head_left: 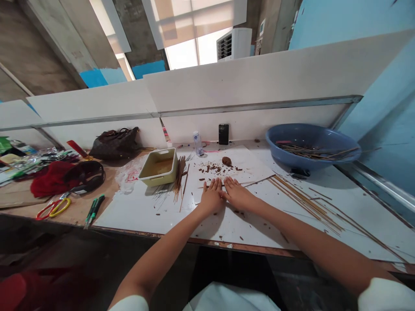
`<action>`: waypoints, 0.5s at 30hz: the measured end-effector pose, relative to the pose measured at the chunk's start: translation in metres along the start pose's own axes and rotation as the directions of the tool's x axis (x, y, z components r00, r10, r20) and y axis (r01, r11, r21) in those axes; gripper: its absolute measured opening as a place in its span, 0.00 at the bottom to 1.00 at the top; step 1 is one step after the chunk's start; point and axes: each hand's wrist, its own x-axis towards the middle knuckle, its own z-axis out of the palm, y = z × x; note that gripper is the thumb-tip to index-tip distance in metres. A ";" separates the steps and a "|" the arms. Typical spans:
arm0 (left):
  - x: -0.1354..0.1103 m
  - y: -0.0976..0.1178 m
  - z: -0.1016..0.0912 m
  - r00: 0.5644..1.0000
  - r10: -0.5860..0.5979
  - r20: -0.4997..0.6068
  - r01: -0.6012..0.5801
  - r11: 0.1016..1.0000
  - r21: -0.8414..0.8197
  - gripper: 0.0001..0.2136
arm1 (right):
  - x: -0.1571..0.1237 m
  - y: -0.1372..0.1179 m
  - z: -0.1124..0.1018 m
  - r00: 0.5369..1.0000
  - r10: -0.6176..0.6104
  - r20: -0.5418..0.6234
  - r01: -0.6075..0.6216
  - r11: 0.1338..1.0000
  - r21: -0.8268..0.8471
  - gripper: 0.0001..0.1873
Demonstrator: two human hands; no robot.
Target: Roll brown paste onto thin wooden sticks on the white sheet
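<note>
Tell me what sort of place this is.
Probably a small craft workshop: a white-topped workbench carries crumbs of brown paste and loose thin sticks, and a blue plastic basin holds more sticks.

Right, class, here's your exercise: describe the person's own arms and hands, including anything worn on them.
The left arm and right arm are bare below white short sleeves, the left sleeve and right sleeve. The left hand and right hand wear no gloves, and no watch or bracelet shows.
</note>
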 end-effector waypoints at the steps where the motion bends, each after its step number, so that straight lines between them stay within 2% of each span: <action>1: 0.003 0.000 -0.002 1.000 -0.003 -0.005 0.003 1.000 0.002 0.37 | 0.003 0.000 -0.002 1.000 0.008 0.000 -0.008 1.000 -0.008 0.48; 3: 0.002 -0.002 0.000 1.000 0.006 -0.014 -0.006 1.000 0.013 0.37 | 0.002 0.000 -0.001 1.000 -0.004 -0.013 0.003 1.000 -0.027 0.46; 9: -0.029 -0.005 0.020 0.996 0.048 -0.076 -0.047 0.999 0.008 0.33 | -0.030 0.006 0.024 0.990 -0.102 -0.095 0.095 0.992 -0.081 0.46; 12: -0.025 -0.004 0.010 0.999 0.020 -0.029 -0.020 1.000 -0.003 0.33 | -0.025 0.006 0.018 0.993 -0.092 -0.069 0.086 0.993 -0.077 0.44; 15: -0.003 -0.001 -0.012 0.999 -0.029 0.029 0.029 1.000 -0.006 0.34 | -0.002 0.002 -0.003 1.000 -0.024 0.002 0.025 0.995 -0.093 0.46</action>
